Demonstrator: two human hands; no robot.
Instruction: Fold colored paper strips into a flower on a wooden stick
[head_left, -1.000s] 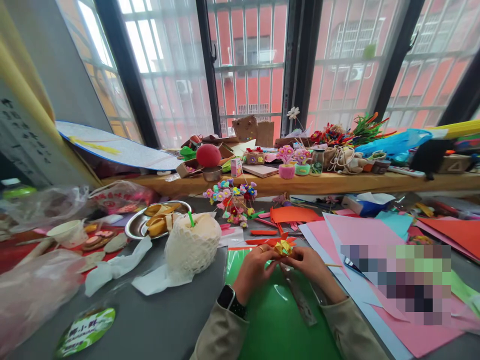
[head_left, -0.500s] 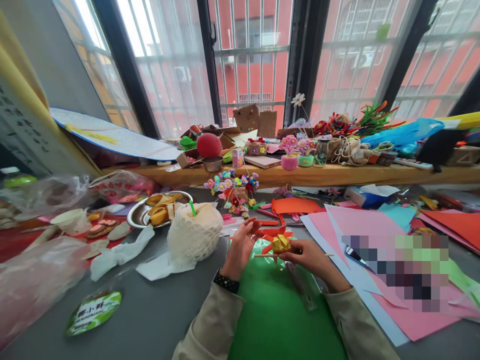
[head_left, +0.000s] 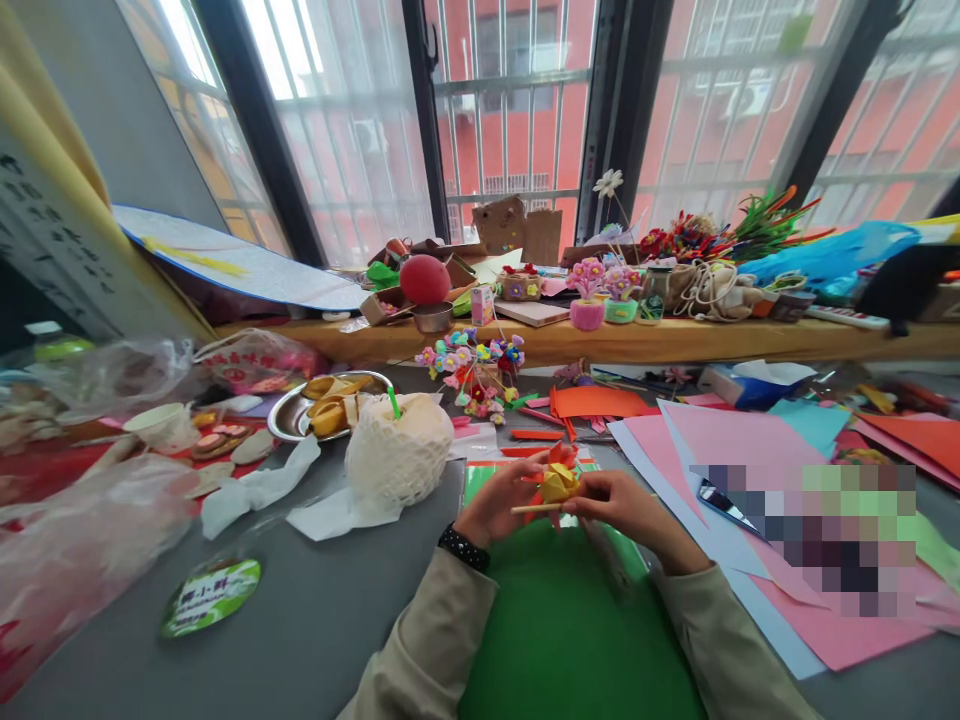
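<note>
Left hand (head_left: 501, 498) moved in beside yellow flower (head_left: 559, 484); right hand (head_left: 616, 503) grasps flower and stick (head_left: 534, 509); cannot tell left grip.

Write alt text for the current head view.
The right hand holds a folded yellow piece and a stick over a green sheet, left hand close beside. A netted coconut and metal bowl stand left, pink paper lies right.

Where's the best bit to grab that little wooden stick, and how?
Pinch the bare left end of the wooden stick, probably coming from the near left, with thumb and finger above and below. That end is thin, straight and nearly level, poking out below the yellow folded paper. The right hand covers the middle, and the paper's folds might crush.
</note>
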